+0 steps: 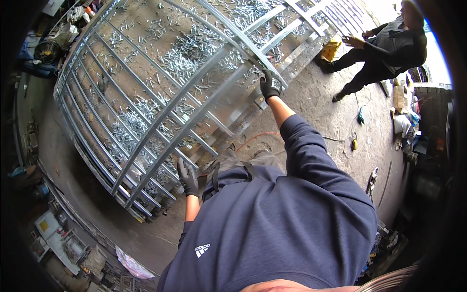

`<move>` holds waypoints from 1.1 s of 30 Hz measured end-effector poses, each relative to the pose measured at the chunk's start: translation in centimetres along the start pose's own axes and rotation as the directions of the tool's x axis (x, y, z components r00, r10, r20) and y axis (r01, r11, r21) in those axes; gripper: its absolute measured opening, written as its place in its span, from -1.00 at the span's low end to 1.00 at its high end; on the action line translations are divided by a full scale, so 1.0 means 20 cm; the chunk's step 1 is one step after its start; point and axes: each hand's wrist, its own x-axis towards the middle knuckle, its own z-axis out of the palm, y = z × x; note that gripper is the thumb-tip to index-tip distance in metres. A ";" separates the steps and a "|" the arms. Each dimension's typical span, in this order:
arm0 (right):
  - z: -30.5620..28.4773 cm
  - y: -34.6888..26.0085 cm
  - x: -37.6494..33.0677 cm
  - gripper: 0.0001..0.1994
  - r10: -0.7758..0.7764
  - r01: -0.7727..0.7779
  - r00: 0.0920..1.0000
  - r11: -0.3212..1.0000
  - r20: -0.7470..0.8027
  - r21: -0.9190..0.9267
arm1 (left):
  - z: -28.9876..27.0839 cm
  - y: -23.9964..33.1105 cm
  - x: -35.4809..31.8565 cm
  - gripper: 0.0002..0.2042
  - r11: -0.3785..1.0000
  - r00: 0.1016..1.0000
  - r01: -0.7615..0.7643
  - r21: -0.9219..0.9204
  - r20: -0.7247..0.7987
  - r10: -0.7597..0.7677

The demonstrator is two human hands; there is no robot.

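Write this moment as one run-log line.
left hand: open, beside metal frame | right hand: at frame's edge | loose metal pieces: scattered under frame | other person: standing, right side

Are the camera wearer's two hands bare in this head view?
No, the left hand and the right hand are both gloved in black.

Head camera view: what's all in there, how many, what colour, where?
metal frame: one, silver, upper left
metal pins: many, silver, beneath frame
coworker: one, dark clothes, upper right
yellow object: one, yellow, by coworker's legs
floor: one, grey, right
hose: one, orange, centre
cable: one, pale, right
clutter: uncounted, mixed colours, edges
sweater: one, dark blue, bottom
left hand: one, black glove, near frame's lower end
right hand: one, black glove, at frame's edge
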 end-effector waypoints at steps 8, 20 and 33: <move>0.00 0.18 0.06 -0.67 0.204 -0.187 0.910 0.979 0.362 -0.081 | 0.12 0.03 -0.22 -0.47 0.997 0.995 -0.039 -0.062 -0.091 0.033; -0.31 1.34 -1.38 -0.57 -0.385 0.240 0.899 0.833 0.211 0.499 | 0.93 0.42 -0.58 -0.34 0.976 0.979 -0.061 -0.211 0.179 0.100; -1.90 2.17 -2.75 -0.34 0.310 -0.833 0.378 0.525 0.872 0.175 | 1.82 0.62 -0.66 -0.09 0.623 0.538 0.765 -0.166 0.696 -0.475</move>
